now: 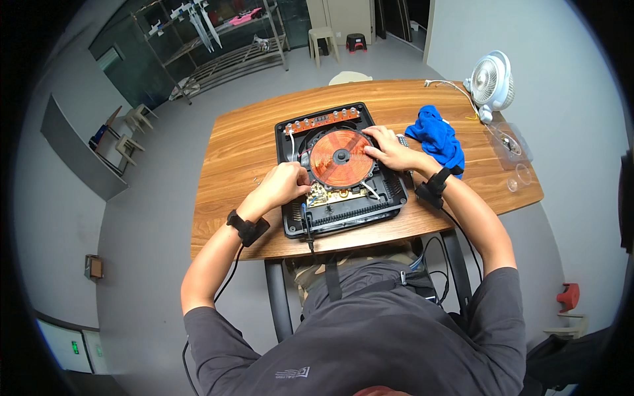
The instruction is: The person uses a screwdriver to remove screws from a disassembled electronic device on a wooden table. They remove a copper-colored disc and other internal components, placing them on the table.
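An opened induction cooker (pixel 343 224) lies on the table in front of me, its black lower shell facing up. Inside sits a round copper coil (pixel 330 165) with a dark hub, partly covering a circuit board (pixel 340 197). My right hand (pixel 389 150) grips the coil's right rim, thumb on the windings and fingers along the far edge. At the coil's lower left edge, beside the board, my left hand (pixel 284 183) is closed, fingertips together; whatever they pinch is hidden. An orange control board (pixel 322 122) with round buttons runs along the shell's far side, a white wire (pixel 292 145) near its left end.
A crumpled blue cloth (pixel 436 137) lies right of the cooker. Beyond it stand a white fan (pixel 489 82) and a clear plastic container (pixel 510 142). A black power cord (pixel 309 234) hangs over the near table edge (pixel 264 254). Small loose bits (pixel 257 179) lie left of the cooker.
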Demonstrator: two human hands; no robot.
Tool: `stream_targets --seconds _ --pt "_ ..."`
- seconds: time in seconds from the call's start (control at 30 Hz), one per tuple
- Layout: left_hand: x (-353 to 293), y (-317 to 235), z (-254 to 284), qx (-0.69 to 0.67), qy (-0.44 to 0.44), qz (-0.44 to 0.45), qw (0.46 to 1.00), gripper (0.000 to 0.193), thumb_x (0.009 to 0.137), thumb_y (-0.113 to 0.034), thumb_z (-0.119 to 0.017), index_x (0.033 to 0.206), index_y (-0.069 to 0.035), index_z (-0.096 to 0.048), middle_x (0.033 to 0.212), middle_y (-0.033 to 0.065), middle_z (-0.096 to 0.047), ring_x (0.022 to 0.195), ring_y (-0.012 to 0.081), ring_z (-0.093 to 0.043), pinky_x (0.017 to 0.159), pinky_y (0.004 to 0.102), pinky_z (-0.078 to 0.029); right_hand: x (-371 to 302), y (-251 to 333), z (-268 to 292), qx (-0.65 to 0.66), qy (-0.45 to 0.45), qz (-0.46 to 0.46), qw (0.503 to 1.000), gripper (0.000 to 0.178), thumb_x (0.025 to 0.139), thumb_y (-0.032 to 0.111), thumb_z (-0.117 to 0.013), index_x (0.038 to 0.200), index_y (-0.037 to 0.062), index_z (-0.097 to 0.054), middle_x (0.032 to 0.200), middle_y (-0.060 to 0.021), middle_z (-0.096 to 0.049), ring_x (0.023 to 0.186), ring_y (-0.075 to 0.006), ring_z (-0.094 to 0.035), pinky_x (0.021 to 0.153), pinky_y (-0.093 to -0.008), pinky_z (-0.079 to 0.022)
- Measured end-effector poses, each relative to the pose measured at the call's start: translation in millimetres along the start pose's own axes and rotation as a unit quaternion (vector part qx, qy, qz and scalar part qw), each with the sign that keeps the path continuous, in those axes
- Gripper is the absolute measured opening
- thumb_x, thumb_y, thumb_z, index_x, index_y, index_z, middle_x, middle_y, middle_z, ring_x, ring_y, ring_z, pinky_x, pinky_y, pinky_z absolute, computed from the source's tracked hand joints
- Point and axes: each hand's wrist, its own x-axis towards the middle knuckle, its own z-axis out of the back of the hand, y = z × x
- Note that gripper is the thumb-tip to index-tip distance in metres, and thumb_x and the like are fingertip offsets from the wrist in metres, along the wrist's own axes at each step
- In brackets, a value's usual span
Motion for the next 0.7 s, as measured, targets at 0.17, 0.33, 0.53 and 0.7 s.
stream_targets --seconds 0.17,0.33,0.53,0.7 --pt "-4.2 -5.4 -3.7 0.008 -0.014 0.014 1.000 0.015 0.082 -0.016 -0.079 0.090 -0.004 -0.078 0.090 0.0144 -0.074 0.085 0.0336 -0.071 0.077 0.0419 -0.057 -5.7 -2.7 -12.7 0.009 0.001 0.024 1.000 0.068 0.103 0.038 -0.059 0.153 0.0002 -0.033 0.158 -0.0279 -0.030 0.147 -0.0454 -0.026 0.122 -0.0507 -0.024" --pt "-3.6 -2.9 -8.0 0.026 -0.021 0.004 0.999 0.017 0.083 -0.018 -0.078 0.090 -0.003 -0.078 0.091 0.0141 -0.075 0.085 0.0326 -0.072 0.078 0.0411 -0.057 -6.6 -8.7 -12.7 0.026 0.016 0.056 0.998 0.077 0.101 0.040 -0.062 0.156 -0.0021 -0.027 0.160 -0.0288 -0.027 0.150 -0.0441 -0.024 0.124 -0.0491 -0.022" --pt "-5.0 -6.9 -6.6 0.026 -0.018 0.011 0.999 0.016 0.083 -0.015 -0.077 0.090 -0.001 -0.077 0.094 0.0145 -0.076 0.088 0.0327 -0.073 0.079 0.0418 -0.058 -13.3 -2.8 -5.2 0.023 0.066 0.036 0.997 0.084 0.101 0.043 -0.062 0.159 -0.0019 -0.020 0.165 -0.0305 -0.016 0.155 -0.0439 -0.015 0.126 -0.0480 -0.018" --pt "-2.7 -8.4 -6.1 0.046 -0.016 0.003 0.999 0.016 0.082 -0.016 -0.078 0.089 -0.002 -0.078 0.091 0.0139 -0.075 0.082 0.0330 -0.072 0.076 0.0412 -0.057 -20.1 6.6 1.8 -0.027 0.100 0.025 0.994 0.089 0.101 0.046 -0.060 0.160 -0.0044 -0.015 0.167 -0.0317 -0.007 0.157 -0.0441 -0.007 0.127 -0.0477 -0.015"
